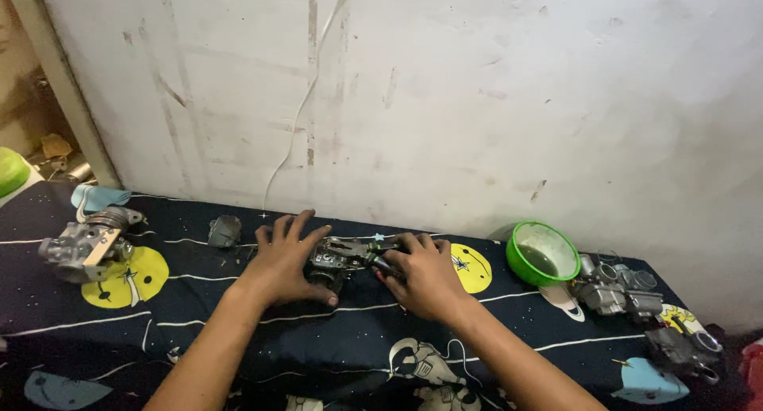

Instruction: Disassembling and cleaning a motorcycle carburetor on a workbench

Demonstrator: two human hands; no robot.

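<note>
Now a small metal engine part (pixel 338 260) is pressed flat by the left hand (pixel 284 260) so it cannot slide, while a tool (pixel 380 256) is gripped in the right hand (pixel 425 274).

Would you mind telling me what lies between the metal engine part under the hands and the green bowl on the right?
In the head view, only the dark printed cloth lies between the engine part and green bowl, showing a yellow smiley patch.

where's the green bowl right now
In the head view the green bowl sits on the right of the cloth-covered table, against the wall, between the right hand and grey metal parts.
</note>
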